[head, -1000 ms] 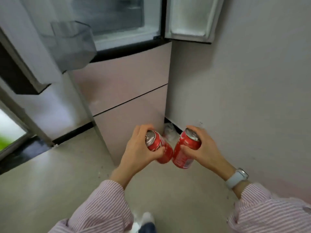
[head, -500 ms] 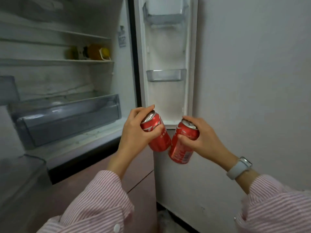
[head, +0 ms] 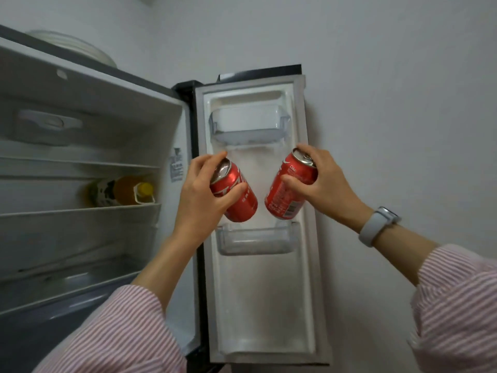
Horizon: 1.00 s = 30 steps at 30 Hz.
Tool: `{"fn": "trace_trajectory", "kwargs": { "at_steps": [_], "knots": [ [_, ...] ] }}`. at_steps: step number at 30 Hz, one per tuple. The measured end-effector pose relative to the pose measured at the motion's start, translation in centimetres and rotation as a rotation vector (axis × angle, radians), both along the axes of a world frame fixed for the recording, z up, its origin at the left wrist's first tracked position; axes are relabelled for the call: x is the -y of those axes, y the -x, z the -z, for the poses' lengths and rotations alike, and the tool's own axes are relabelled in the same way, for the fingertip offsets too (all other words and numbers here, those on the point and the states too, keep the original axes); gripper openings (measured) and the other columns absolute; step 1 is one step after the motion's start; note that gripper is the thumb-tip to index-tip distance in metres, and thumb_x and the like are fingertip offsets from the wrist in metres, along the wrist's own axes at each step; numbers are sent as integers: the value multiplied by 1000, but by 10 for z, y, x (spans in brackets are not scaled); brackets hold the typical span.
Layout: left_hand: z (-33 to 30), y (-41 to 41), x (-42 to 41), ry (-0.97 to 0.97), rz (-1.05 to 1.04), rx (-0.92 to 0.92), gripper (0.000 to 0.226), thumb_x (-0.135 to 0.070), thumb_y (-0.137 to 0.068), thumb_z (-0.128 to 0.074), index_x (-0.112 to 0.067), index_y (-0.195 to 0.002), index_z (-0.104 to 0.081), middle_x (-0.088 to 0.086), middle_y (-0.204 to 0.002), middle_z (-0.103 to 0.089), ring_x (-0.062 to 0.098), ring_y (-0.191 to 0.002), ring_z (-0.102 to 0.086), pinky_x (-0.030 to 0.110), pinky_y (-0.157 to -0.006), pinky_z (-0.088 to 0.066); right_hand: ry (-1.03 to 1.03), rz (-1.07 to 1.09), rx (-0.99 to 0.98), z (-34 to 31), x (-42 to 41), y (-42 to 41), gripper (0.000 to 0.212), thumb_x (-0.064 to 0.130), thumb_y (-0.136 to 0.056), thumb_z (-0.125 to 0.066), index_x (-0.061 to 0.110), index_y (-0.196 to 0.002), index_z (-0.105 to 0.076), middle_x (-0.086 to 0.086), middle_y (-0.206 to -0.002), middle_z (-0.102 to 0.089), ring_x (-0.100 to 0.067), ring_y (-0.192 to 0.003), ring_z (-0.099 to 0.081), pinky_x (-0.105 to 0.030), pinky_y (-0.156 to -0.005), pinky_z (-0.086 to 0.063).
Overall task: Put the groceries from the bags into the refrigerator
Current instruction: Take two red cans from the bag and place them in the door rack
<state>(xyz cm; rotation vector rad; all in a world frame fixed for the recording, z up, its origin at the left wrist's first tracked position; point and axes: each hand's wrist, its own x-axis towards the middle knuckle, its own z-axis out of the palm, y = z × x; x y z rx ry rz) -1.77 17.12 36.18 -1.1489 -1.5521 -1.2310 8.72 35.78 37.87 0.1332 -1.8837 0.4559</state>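
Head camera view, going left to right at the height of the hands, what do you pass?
Yellow-capped bottle lying on the fridge shelf → left hand → red soda can it grips → second red soda can → right hand → grey wristwatch.

1. Two red cans, the left can [head: 236, 196] and the right can [head: 289, 192], are seen as glossy painted metal, with bare silver tops.
2. The door bins [head: 254, 239] are made of clear, smooth plastic.
3. The inner door lining [head: 263, 305] looks like white plastic with a soft shine.
4. The sleeves [head: 457, 313] are of striped woven cloth, matt.
5. The watch band [head: 372, 230] appears matt and rubbery.
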Motion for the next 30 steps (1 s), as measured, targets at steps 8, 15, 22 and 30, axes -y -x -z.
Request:
{"fn": "trace_trajectory", "kwargs": {
  "at_steps": [8, 15, 22, 30],
  "knots": [
    [-15, 77, -47, 263, -75, 78, 65, -32, -77, -70, -25, -135, -43, -2, -130, -43, 9, -110, -44, 27, -94, -42, -183, 2, 268, -23, -42, 74, 62, 36, -78, -67, 19, -132, -41, -5, -128, -49, -10, -107, -45, -21, -91, -36],
    [-17, 99, -57, 438, -171, 104, 62, -41, -79, -66, -24, -135, -43, 0, -134, -47, 15, -118, -46, 30, -95, -44, -277, 56, 462, -23, -43, 91, 62, 45, -80, -62, 23, -133, -40, -5, -123, -49, -13, -100, -50, -22, -87, -43],
    [-12, 104, -62, 454, -194, 38, 46, -42, -81, -63, -21, -121, -56, -5, -118, -53, 5, -101, -47, 21, -87, -41, -341, 151, 544, -8, -38, 102, 61, 46, -81, -60, 22, -134, -39, -7, -121, -49, -19, -107, -51, -25, -91, -40],
    [6, 109, -74, 298, -127, 83, 36, -35, -81, -67, -20, -110, -53, -10, -104, -46, 2, -92, -46, 4, -66, -34, -345, 179, 566, -12, -40, 110, 56, 46, -83, -57, 21, -131, -42, -5, -122, -52, -18, -105, -51, -27, -89, -42]
  ]
}}
